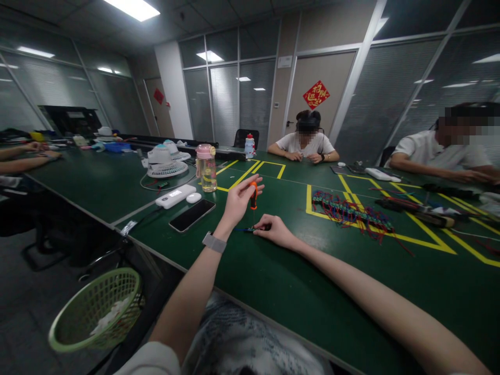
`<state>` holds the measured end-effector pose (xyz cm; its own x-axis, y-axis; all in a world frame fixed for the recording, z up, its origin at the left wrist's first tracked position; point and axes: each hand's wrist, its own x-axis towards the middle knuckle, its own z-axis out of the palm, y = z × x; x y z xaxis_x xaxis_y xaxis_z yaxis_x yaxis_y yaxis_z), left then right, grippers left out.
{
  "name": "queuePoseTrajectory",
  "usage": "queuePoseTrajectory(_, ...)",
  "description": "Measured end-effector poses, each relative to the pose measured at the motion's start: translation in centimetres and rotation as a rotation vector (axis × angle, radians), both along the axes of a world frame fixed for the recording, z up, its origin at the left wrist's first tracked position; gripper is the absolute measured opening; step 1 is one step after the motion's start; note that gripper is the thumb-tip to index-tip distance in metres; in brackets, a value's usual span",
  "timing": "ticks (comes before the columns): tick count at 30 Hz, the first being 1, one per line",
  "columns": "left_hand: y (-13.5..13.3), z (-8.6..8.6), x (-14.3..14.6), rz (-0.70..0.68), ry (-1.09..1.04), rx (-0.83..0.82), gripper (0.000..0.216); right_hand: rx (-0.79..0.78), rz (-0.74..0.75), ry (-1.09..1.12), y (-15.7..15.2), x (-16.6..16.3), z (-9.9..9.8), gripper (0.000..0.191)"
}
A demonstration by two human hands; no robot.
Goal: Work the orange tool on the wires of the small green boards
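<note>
My left hand (241,199) holds an orange and black screwdriver (254,197) upright, its thin shaft pointing down. Below the tip lies a small circuit board (248,229) with a blue wire, flat on the green table (269,291). The fingers of my right hand (274,230) are closed at the board's right end, pressing or pinching it; they cover part of it. Whether the tip touches the board is too small to tell.
A phone (192,215), a white power strip (175,196) and a pink-lidded bottle (207,167) stand left of my hands. Wired circuit boards (351,212) lie to the right. A green basket (97,310) is on the floor. Two people sit across the table.
</note>
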<state>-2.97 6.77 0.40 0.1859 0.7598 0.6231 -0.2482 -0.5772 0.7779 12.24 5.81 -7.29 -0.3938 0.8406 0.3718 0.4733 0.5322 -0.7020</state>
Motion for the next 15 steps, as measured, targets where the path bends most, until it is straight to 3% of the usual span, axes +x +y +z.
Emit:
queuePoseTrajectory(2, -0.08, -0.03, -0.02, 0.093, 0.019, 0.018, 0.033, -0.002, 0.006, 0.002, 0.00, 0.03, -0.01, 0.013)
queuePoseTrajectory(6, -0.64, 0.08, -0.33, 0.414, 0.168, 0.217, 0.026, -0.004, 0.010, 0.006, -0.04, 0.07, 0.01, 0.013)
queuePoseTrajectory(8, -0.92, 0.18, -0.43, 0.482, 0.226, 0.288, 0.025, -0.005, 0.007, 0.007, -0.09, 0.06, 0.07, 0.013)
queuePoseTrajectory(10, -1.01, 0.25, -0.38, 0.416, 0.229, 0.286, 0.027, -0.005, 0.005, 0.013, -0.13, 0.02, 0.13, 0.013)
queuePoseTrajectory(15, -0.29, -0.01, 0.16, 0.015, 0.023, 0.021, 0.038, -0.013, 0.003, 0.017, -0.09, -0.03, 0.11, 0.014)
